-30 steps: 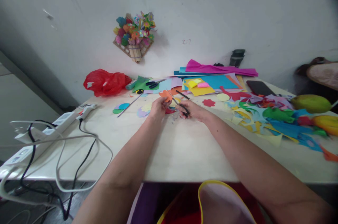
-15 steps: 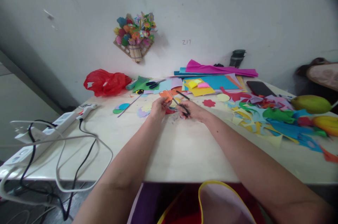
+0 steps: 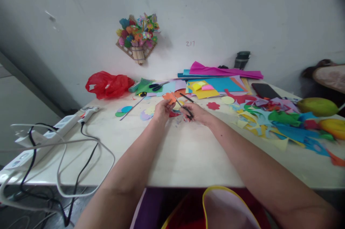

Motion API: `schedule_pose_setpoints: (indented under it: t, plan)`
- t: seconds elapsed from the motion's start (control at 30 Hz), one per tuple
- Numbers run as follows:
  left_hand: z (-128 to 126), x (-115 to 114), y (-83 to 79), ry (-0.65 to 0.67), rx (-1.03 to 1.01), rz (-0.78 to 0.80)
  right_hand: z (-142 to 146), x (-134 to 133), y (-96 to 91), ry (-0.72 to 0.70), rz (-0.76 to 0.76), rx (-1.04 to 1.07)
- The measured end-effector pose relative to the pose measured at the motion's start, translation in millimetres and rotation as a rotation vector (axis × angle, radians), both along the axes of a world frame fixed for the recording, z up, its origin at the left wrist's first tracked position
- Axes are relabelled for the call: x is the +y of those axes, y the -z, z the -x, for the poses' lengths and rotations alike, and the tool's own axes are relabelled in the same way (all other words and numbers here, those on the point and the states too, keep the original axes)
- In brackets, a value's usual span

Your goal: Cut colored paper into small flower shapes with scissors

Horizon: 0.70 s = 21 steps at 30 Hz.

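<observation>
My left hand [image 3: 162, 110] pinches an orange paper piece [image 3: 169, 97] with a scalloped edge, held just above the table. In my right hand [image 3: 197, 113] is a pair of scissors [image 3: 188, 111] with dark handles, its blades pointing up and left at the paper's right side. Whether the blades touch the paper I cannot tell. Below my hands lie small paper bits and part of a red piece [image 3: 174, 113]. A red paper flower [image 3: 213, 105] rests right of my right hand, and a dark pen-like stick [image 3: 187, 97] lies behind it.
A white power strip [image 3: 40, 142] with tangled cables is at the left. Colourful paper scraps [image 3: 283, 119] cover the right side. At the back are a red plastic bag [image 3: 109, 84], second scissors [image 3: 158, 86], paper sheets [image 3: 229, 84] and a phone [image 3: 265, 91].
</observation>
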<state>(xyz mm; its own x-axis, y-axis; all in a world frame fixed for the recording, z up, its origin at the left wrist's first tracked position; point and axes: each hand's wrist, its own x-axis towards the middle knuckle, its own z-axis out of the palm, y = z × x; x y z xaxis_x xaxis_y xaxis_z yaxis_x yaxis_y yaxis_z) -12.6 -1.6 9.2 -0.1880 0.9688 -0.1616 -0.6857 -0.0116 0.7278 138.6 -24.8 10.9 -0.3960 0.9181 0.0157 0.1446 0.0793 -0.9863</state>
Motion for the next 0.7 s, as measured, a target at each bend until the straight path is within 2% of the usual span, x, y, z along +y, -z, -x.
schedule_pose_setpoints:
  t: [0.3, 0.5, 0.7]
  plan:
    - [-0.4, -0.1, -0.3, -0.012, 0.011, 0.011, 0.0, 4.9, 7.4, -0.012, -0.029, -0.015]
    - [2.7, 1.1, 0.3, 0.022, 0.037, -0.003, -9.9, 12.5, 11.6, -0.104, -0.03, -0.01]
    - [14.3, 5.3, -0.3, 0.025, 0.038, -0.012, -29.9, 14.8, 3.4, -0.195, -0.016, -0.078]
